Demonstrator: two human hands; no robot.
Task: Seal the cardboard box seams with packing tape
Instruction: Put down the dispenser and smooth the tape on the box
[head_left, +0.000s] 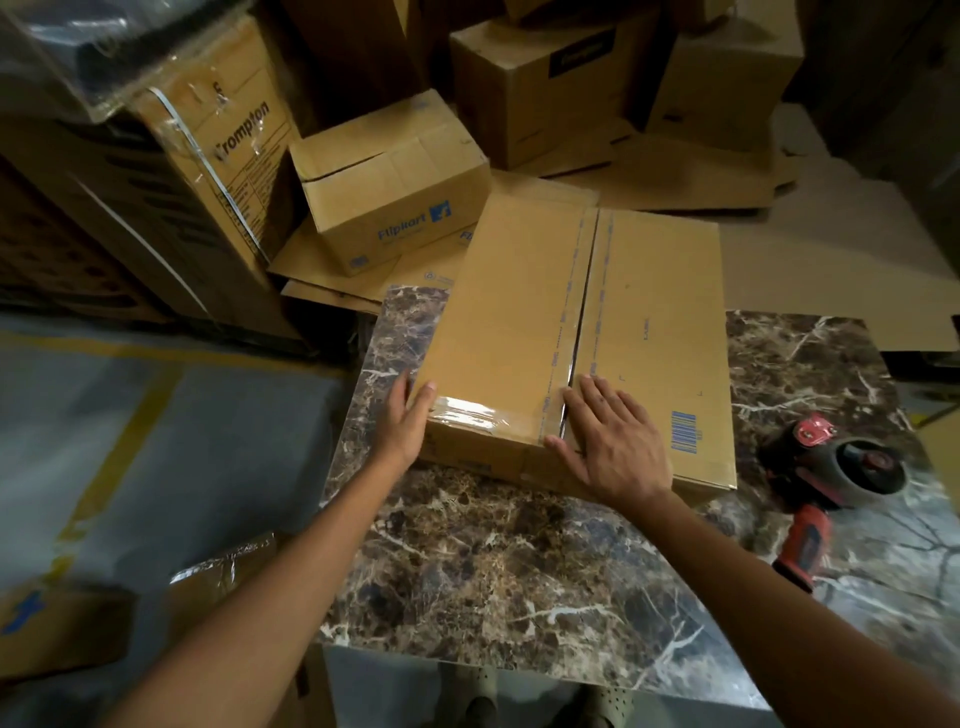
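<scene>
A flat brown cardboard box (519, 322) lies on the marble table (493, 561), its centre seam running away from me under clear tape. A shiny strip of clear tape (467, 410) crosses the box's near left edge. My left hand (405, 426) rests flat against the box's near left corner, fingers apart. My right hand (613, 441) lies flat, palm down, on the near end of the centre seam. A red and black tape dispenser (831, 467) lies on the table to the right of the box, in neither hand.
Stacked cardboard boxes fill the back: a Flipkart box (395, 182), a tall Crompton carton (228, 145), flattened sheets (337, 270) beneath. Grey floor with yellow lines (119, 431) lies left. A small taped box (62, 629) sits at the lower left.
</scene>
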